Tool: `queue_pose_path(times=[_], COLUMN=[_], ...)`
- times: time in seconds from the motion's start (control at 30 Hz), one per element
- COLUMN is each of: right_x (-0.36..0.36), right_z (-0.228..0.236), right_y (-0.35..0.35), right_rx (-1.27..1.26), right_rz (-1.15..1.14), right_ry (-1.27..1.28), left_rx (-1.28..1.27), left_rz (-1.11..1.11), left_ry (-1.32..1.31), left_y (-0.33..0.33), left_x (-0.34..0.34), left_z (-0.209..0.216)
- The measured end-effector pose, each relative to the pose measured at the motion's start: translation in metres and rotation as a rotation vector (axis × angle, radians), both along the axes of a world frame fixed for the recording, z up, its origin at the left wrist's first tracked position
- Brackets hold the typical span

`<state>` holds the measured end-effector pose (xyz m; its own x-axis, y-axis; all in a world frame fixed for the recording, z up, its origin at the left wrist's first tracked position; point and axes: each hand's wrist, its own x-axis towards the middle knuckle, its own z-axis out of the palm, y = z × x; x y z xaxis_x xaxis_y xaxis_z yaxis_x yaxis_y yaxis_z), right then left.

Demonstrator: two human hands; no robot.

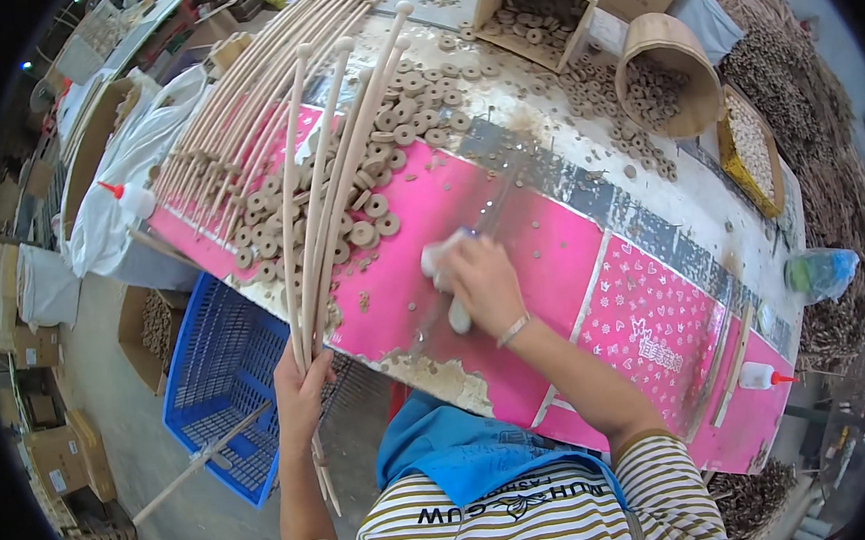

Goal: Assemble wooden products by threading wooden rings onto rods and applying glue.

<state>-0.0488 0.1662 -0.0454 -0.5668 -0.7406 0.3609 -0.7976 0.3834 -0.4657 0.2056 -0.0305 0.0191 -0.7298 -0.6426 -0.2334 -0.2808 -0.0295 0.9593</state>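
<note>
My left hand (300,385) is closed round a bundle of long pale wooden sticks (322,202) at the table's near edge. Round balls top the far ends of these sticks, and the bundle slants up across the table. My right hand (484,284) grips a whitish object (438,260) over the pink tabletop; its rounded end shows below my fingers. Blur and my fingers hide what kind of thing it is. Left of my right hand lies a heap of brown wooden rings (384,153), partly behind the sticks.
More ball-ended sticks (259,81) lie at the far left, with rings round their near ends. A wooden box (540,17) and a tipped round tub (668,73) hold small brown pieces. Glue bottles (132,199) lie at both sides. A blue basket (210,386) stands below the table's left edge.
</note>
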Motion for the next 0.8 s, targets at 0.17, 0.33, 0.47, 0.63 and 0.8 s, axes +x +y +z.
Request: queue_pose_path(times=[0.17, 0.33, 0.47, 0.63, 0.8], right_x=[-0.175, -0.251, -0.186, -0.011, 0.11], right_z=[-0.026, -0.039, -0.029, -0.008, -0.001], right_y=[-0.019, -0.018, -0.008, -0.006, -0.013], right_rx=[0.0, 0.084, -0.042, -0.102, -0.126], right_rz=[-0.456, -0.563, -0.315, 0.008, 0.218], right_ry=[0.176, 0.197, 0.054, 0.015, -0.102], left_rx=[0.004, -0.02, 0.005, 0.007, -0.024], left_rz=[-0.024, -0.036, -0.033, -0.067, -0.092], left_ry=[-0.032, -0.058, -0.039, -0.028, 0.012], left_y=[0.001, 0.002, 0.002, -0.003, 0.004], left_x=[-0.005, 0.0, -0.002, -0.015, -0.01], left_z=[0.001, -0.004, -0.013, -0.016, -0.01])
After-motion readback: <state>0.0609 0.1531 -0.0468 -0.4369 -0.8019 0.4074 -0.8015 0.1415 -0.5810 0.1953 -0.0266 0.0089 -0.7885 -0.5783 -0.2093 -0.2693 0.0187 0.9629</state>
